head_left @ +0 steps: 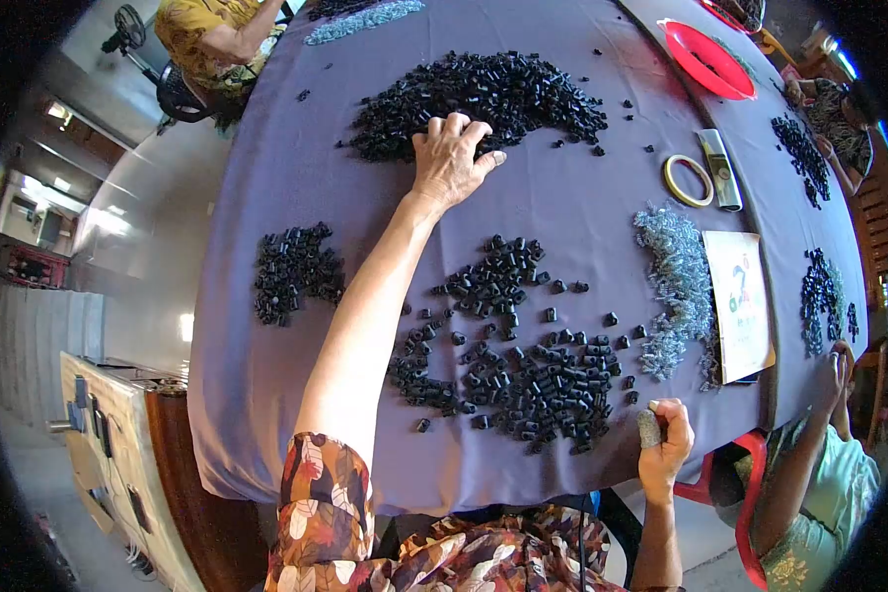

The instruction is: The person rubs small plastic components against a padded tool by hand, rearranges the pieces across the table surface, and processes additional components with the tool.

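Note:
My left hand (451, 158) reaches forward to the near edge of a large heap of small black plastic pieces (503, 89). Its fingers are curled down onto the pieces, tips hidden, while the thumb points right. Close to the table's front edge, my right hand (666, 439) has its fingers curled in; a grey covering (648, 427) sits on one digit. Whatever it may hold is too small to make out. Left of it lies a loose spread of black pieces (553, 385), with a smaller cluster (488, 276) behind. Another cluster (291, 271) lies left of my forearm.
Small clear pieces (676, 286) form a strip at right, beside a printed sheet (740, 301). Farther back are a tape roll (688, 182), a narrow box (720, 170) and a red basin (708, 59). People sit at left (202, 39) and right (819, 493).

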Action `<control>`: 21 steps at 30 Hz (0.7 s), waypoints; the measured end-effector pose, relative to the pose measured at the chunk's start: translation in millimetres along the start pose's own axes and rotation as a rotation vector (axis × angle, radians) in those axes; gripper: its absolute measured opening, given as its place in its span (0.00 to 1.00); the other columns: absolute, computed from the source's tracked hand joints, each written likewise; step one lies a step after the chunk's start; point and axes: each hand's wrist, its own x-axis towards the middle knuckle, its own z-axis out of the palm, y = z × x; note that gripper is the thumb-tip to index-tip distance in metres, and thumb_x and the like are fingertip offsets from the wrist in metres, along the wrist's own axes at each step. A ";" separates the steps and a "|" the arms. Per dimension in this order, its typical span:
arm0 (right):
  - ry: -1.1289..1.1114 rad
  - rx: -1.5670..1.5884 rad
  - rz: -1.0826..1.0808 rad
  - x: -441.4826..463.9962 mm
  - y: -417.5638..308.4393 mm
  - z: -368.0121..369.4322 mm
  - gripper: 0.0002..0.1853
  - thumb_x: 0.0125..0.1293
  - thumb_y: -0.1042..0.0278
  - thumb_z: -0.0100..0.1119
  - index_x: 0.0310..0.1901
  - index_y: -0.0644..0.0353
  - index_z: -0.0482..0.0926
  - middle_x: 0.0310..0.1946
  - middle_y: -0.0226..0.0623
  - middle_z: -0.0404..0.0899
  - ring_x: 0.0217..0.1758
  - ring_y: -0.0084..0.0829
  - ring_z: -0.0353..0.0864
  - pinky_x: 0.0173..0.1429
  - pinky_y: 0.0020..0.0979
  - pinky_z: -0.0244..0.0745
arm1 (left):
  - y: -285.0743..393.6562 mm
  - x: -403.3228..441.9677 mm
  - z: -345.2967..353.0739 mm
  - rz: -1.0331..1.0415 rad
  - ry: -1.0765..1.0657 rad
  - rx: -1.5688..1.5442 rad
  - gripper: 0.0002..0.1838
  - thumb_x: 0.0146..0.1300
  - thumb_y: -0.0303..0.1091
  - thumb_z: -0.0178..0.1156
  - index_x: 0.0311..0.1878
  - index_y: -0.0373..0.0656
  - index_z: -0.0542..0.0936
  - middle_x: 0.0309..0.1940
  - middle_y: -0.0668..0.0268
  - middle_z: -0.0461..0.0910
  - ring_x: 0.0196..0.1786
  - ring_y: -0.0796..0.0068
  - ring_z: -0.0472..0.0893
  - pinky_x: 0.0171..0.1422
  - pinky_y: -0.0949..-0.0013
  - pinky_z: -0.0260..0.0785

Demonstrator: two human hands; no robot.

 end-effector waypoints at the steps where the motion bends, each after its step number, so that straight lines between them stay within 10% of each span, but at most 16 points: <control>1: 0.005 0.002 -0.002 -0.1 0.3 -0.2 0.09 0.52 0.86 0.55 0.35 0.64 0.71 0.28 0.35 0.72 0.29 0.26 0.71 0.36 0.23 0.67 | -0.2 -0.6 2.2 0.003 0.006 -0.025 0.21 0.55 0.52 0.63 0.49 0.54 0.77 0.50 0.68 0.70 0.52 0.61 0.68 0.54 0.50 0.60; 12: 0.009 0.010 -0.024 -0.5 5.6 1.2 0.10 0.52 0.85 0.58 0.34 0.63 0.71 0.26 0.32 0.70 0.27 0.24 0.68 0.33 0.22 0.65 | 16.2 -53.6 -8.9 0.258 -0.045 -0.354 0.16 0.59 0.38 0.58 0.50 0.47 0.78 0.53 0.62 0.74 0.59 0.60 0.70 0.63 0.57 0.60; 21: 0.039 0.023 -0.014 -0.9 3.1 2.2 0.08 0.54 0.83 0.59 0.34 0.63 0.72 0.25 0.30 0.72 0.27 0.20 0.68 0.34 0.22 0.67 | 51.5 -109.3 -36.8 0.340 -0.192 -0.242 0.32 0.64 0.60 0.47 0.61 0.44 0.70 0.64 0.56 0.62 0.69 0.54 0.58 0.71 0.54 0.49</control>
